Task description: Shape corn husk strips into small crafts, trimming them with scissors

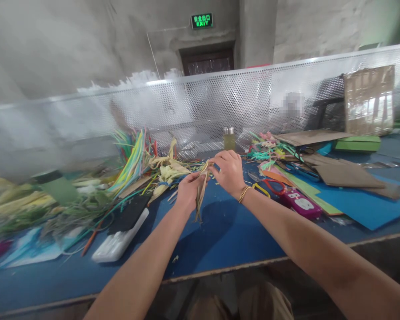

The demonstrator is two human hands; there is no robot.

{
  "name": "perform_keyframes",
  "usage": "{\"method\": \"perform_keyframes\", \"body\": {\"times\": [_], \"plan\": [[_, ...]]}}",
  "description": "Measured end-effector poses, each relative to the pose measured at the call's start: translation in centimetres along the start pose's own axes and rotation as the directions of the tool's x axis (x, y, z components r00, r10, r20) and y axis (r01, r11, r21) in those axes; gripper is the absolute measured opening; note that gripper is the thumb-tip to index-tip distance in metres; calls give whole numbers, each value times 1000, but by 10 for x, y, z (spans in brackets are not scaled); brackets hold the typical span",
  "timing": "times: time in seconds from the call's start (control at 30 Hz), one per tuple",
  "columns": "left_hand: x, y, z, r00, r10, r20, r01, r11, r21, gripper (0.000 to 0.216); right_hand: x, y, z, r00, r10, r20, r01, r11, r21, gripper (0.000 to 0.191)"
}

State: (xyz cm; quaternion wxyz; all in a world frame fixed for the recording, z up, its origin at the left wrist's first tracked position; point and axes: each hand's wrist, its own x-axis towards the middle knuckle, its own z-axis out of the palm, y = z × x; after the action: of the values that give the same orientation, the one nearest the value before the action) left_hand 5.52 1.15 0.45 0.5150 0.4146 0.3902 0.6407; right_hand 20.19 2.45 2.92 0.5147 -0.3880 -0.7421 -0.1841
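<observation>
A bundle of dried, pale tan husk strips, likely corn husk [202, 189], is held above the blue tabletop [230, 249], its loose ends hanging down. My left hand [187, 190] is closed around its middle. The fingers of my right hand [229, 171] pinch at the upper end of the same bundle; the exact grip is partly hidden. Paler husks [170, 171] lie in a heap just left of my left hand. Scissors with red and yellow handles [276, 186] rest beside my right wrist, next to a magenta device [302, 203].
Colourful strips [133, 160] stand in a bunch at left, near a white case [120, 242] and a black flat object [130, 214]. Blue sheets [363, 206] and brown cardboard [346, 171] lie at right. A perforated metal panel [200, 104] borders the table's back. A small bottle [229, 140] stands before it.
</observation>
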Motion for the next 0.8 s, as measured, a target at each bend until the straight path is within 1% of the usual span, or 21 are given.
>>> {"method": "perform_keyframes", "body": {"times": [0.2,0.33,0.47,0.53,0.67,0.8], "plan": [[-1,1,1,1000,-19,-1,19,999,-30,33,-3,0,2,999,-43,-12,43,999,-15,16],[-2,1,2,999,-27,-18,26,999,-48,30,-3,-1,1,997,-78,-1,78,996,-35,16],[-3,4,2,999,-20,-26,18,998,-53,27,-3,-2,2,996,-90,20,90,996,-15,15],[-3,5,2,1000,-10,-21,9,998,-64,27,-4,-3,3,998,-60,32,60,998,9,14],[-3,3,3,1000,-16,-13,15,997,-76,28,-3,-4,7,999,41,24,-42,996,77,11],[-2,2,3,1000,-17,-19,15,997,-76,29,-1,-2,6,996,82,19,-84,990,113,10]]}}
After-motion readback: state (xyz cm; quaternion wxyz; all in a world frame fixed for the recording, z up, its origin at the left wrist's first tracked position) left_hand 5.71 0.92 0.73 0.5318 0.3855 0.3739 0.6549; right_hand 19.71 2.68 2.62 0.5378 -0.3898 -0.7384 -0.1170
